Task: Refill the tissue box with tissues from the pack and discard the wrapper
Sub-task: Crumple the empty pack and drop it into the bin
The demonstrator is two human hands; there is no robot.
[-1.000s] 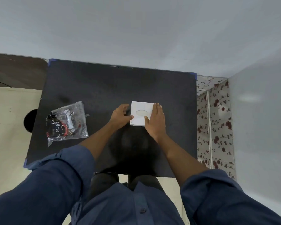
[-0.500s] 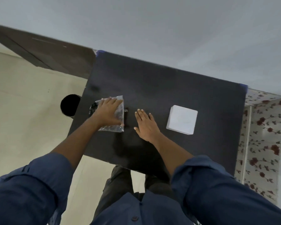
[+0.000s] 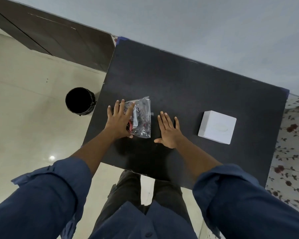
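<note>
Left hand (image 3: 118, 122) lay flat on wrapper (image 3: 141, 116), fingers spread, gripping nothing, right hand (image 3: 169, 131) splayed open on table (image 3: 188, 87) just beside it.

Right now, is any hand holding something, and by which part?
Left hand lies flat on the pack's left half, not gripping; right hand holds nothing.

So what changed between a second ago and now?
Both hands let go of the tissue box and moved left. The left hand now lies spread on the tissue pack; the right hand lies flat on the table beside it. Box and pack stayed put.
</note>
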